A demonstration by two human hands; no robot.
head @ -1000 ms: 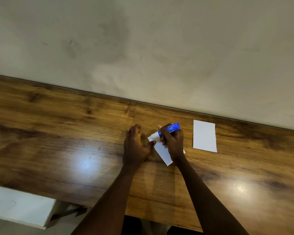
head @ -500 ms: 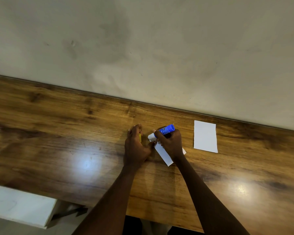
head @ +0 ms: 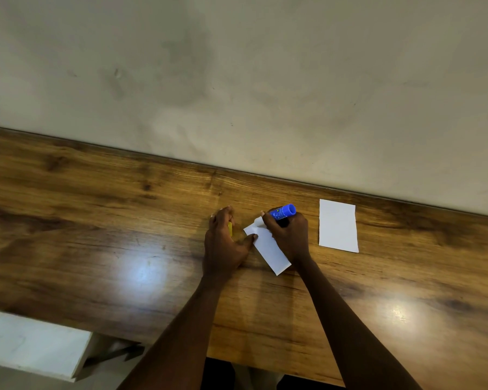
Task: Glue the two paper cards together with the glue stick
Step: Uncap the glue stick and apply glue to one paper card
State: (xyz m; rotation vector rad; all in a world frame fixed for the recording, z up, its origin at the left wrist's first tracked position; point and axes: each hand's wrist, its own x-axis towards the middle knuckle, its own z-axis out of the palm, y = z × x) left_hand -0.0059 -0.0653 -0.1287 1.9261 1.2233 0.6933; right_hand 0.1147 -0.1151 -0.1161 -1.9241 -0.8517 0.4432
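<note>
Tabletop (head: 96, 220) unchanged, glue stick (head: 283, 211) slightly rightward.

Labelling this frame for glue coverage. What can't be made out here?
- Glue stick tip, head view: hidden by the right hand; contact with the near card unclear.
- Glue on that card: not discernible.
- Yellow object, maybe the cap: mostly hidden by the left hand.
- Far card: fully visible.

Glossy wood-grain table (head: 96, 249), matt paper card (head: 338, 225)
</note>
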